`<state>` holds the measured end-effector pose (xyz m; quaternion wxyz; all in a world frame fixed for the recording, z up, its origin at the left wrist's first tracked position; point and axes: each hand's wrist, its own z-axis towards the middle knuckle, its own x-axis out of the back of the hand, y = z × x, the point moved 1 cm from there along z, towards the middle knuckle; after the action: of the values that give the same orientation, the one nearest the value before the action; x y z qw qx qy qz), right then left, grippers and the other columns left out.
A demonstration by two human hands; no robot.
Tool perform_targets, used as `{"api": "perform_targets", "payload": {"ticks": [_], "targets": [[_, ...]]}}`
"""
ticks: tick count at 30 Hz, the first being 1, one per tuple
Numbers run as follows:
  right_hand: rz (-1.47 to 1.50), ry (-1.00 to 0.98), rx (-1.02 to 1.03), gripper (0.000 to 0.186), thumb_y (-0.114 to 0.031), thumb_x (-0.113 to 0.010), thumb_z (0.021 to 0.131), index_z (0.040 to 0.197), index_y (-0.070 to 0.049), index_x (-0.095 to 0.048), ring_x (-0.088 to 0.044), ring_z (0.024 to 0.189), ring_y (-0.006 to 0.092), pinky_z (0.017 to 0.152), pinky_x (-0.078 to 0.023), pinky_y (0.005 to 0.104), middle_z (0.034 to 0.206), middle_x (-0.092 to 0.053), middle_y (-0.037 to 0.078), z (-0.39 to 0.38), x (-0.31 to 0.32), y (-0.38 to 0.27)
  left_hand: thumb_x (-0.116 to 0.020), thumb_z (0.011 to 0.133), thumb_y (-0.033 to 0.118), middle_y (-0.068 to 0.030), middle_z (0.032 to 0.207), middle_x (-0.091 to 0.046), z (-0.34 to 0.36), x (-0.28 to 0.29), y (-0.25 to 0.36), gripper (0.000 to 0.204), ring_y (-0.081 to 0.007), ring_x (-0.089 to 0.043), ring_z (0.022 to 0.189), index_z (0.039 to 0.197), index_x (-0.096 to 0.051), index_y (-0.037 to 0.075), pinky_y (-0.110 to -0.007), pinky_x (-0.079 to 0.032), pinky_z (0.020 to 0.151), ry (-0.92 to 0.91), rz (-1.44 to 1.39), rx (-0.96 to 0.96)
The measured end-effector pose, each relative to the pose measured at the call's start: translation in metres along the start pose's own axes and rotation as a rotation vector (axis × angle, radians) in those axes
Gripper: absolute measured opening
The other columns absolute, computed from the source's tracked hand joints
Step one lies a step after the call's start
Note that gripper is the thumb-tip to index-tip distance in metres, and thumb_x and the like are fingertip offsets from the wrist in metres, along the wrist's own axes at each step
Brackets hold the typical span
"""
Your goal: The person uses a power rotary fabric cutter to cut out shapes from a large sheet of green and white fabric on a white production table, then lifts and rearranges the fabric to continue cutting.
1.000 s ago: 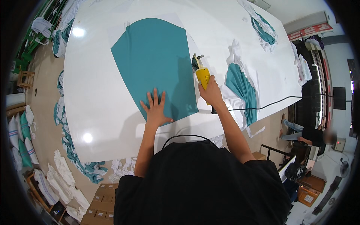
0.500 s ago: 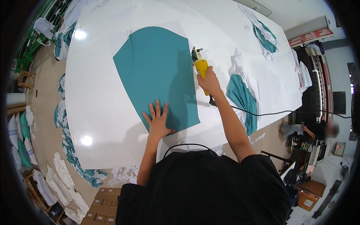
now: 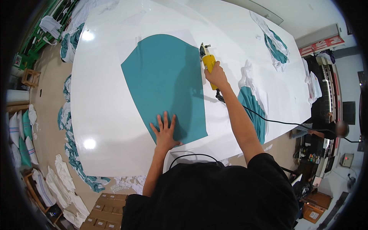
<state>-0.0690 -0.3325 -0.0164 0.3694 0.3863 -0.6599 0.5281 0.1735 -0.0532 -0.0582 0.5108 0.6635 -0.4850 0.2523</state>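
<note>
A teal fabric piece [image 3: 165,84], with a curved far edge and straight slanting sides, lies flat on the white table [image 3: 101,119]. On its near left corner my left hand [image 3: 166,134] presses down, fingers spread. My right hand [image 3: 217,75] is wrapped round the yellow body of a handheld electric fabric cutter [image 3: 208,61]. The cutter's head is at the fabric's far right corner, by the right edge. Its blade is too small to make out. A black power cord [image 3: 280,122] trails from the tool's near end to the right.
Bunched teal and white cloth [image 3: 251,109] lies right of my right forearm; another cloth bundle [image 3: 276,46] is at the far right. Scraps [image 3: 73,151] hang along the table's left edge. Cardboard boxes [image 3: 107,203] stand at lower left. Another person [image 3: 327,132] is at the right.
My right hand has pushed the cutter away from me along the fabric's right edge, up to the far corner. My left hand stays on the near corner. The whole view has shifted slightly.
</note>
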Motion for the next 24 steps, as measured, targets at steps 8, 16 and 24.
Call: {"api": "perform_targets", "payload": {"ticks": [8, 16, 24], "targets": [[0.022, 0.056, 0.022, 0.063, -0.036, -0.066, 0.087, 0.121, 0.010, -0.040, -0.069, 0.096, 0.0513, 0.083, -0.058, 0.0532, 0.106, -0.066, 0.038, 0.052, 0.000, -0.011, -0.098, 0.041, 0.049, -0.0158, 0.172, -0.006, -0.001, -0.004, -0.004, 0.149, -0.0472, -0.005, 0.156, 0.165, -0.019, 0.026, -0.080, -0.002, 0.113, 0.030, 0.015, -0.018], [0.000, 0.048, 0.068, 0.069, -0.044, -0.067, 0.089, 0.125, 0.009, -0.042, -0.068, 0.098, 0.0525, 0.083, -0.056, 0.0548, 0.103, -0.068, 0.037, 0.010, 0.011, 0.017, -0.098, 0.051, 0.034, -0.0127, 0.170, -0.019, -0.115, 0.035, -0.147, 0.130, -0.0438, -0.014, 0.155, 0.161, -0.030, 0.028, -0.074, -0.009, 0.118, -0.062, 0.194, 0.166], [0.019, -0.075, 0.184, 0.055, -0.031, -0.067, 0.092, 0.124, 0.005, -0.041, -0.065, 0.091, 0.0548, 0.078, -0.053, 0.0594, 0.102, -0.066, 0.037, -0.188, 0.009, 0.046, -0.080, 0.079, 0.052, -0.0237, 0.167, -0.019, -0.096, 0.015, -0.141, 0.100, -0.0509, -0.015, 0.152, 0.159, -0.033, 0.015, -0.076, -0.014, 0.115, 0.377, -0.012, 0.453]]}}
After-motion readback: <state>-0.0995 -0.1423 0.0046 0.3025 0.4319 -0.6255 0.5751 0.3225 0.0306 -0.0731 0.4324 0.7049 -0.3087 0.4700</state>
